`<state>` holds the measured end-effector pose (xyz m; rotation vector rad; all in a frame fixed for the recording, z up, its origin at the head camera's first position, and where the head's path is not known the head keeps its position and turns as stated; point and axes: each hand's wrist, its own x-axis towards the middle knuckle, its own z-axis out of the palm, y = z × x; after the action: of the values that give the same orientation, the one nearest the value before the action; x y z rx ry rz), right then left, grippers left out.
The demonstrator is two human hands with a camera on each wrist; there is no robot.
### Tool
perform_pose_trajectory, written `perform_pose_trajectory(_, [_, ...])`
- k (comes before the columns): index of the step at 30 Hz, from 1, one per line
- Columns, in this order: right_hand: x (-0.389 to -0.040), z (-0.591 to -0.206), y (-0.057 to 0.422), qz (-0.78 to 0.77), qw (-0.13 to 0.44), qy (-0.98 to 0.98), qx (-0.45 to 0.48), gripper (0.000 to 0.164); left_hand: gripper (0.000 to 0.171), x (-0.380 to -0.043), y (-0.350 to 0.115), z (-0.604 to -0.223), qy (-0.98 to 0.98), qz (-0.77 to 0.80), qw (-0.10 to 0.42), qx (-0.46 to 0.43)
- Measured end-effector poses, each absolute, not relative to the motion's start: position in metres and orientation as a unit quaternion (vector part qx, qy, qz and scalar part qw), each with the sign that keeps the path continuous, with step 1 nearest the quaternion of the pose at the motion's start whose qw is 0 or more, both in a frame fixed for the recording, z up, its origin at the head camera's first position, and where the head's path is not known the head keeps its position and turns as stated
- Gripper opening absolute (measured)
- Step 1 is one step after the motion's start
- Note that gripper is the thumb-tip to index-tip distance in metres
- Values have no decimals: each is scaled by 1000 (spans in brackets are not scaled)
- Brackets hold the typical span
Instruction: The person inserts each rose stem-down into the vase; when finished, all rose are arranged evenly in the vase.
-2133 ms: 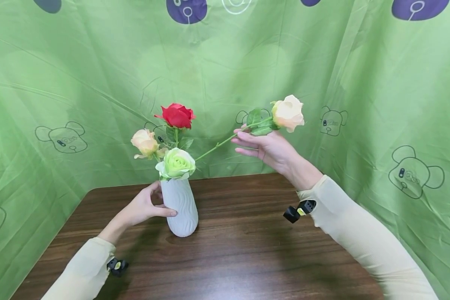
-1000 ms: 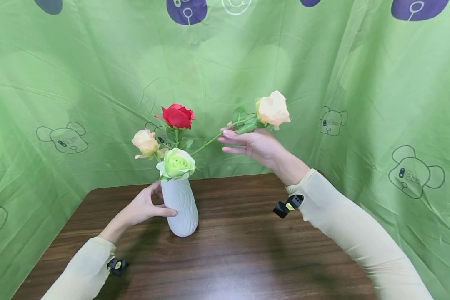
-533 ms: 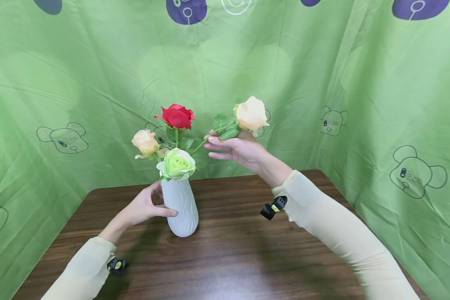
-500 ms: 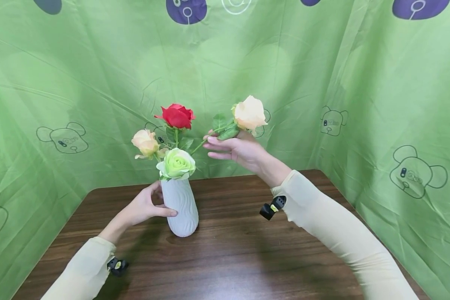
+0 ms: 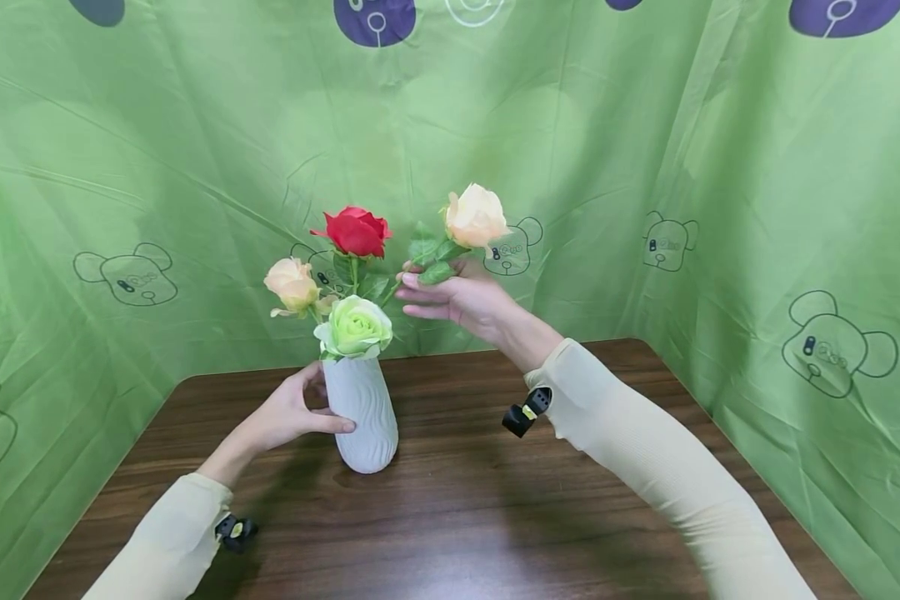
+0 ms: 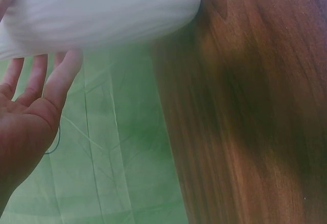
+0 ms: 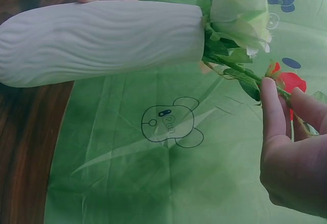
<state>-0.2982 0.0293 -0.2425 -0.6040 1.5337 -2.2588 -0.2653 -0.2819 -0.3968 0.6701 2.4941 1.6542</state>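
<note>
A white vase with wavy ridges (image 5: pixel 362 417) stands on the table, gripped on its left side by my left hand (image 5: pixel 292 410), thumb across the front. My right hand (image 5: pixel 465 302) pinches the green stem of a pale peach rose (image 5: pixel 476 217) just under its leaves. That stem slants down toward the vase mouth; in the right wrist view the stem (image 7: pixel 240 69) runs in among leaves there, its lower end hidden. Also in the vase are a red rose (image 5: pixel 356 231), a pale green rose (image 5: pixel 355 327) in front, and another peach rose (image 5: pixel 292 285) leaning left.
The dark wooden table (image 5: pixel 450 517) is enclosed at the back and sides by a green curtain (image 5: pixel 570 150) printed with bear outlines. The curtain hangs close behind the flowers. A black camera (image 5: pixel 527 412) sits on the right wrist.
My right hand has moved left toward the vase, bringing the peach rose closer to the red one, its stem now steeper. My left hand and the vase have stayed put.
</note>
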Motion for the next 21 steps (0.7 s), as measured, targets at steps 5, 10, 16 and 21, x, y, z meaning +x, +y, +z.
perform_pose_trajectory(5, [-301, -244, 22, -795, 180, 544, -199, 32, 78, -265, -282, -397, 812, 540, 39, 220])
perform_pose_trajectory(10, [-302, -245, 16, -783, 189, 557, -201, 20, 80, -265, -282, -397, 809, 542, 42, 222])
perform_pose_trajectory(16, [-303, -247, 7, -764, 196, 579, -205, 20, 81, -266, -282, -397, 813, 538, 39, 222])
perform_pose_trajectory(21, [-304, -254, 1, -781, 186, 567, -186, 30, 81, -267, -282, -397, 816, 533, 35, 220])
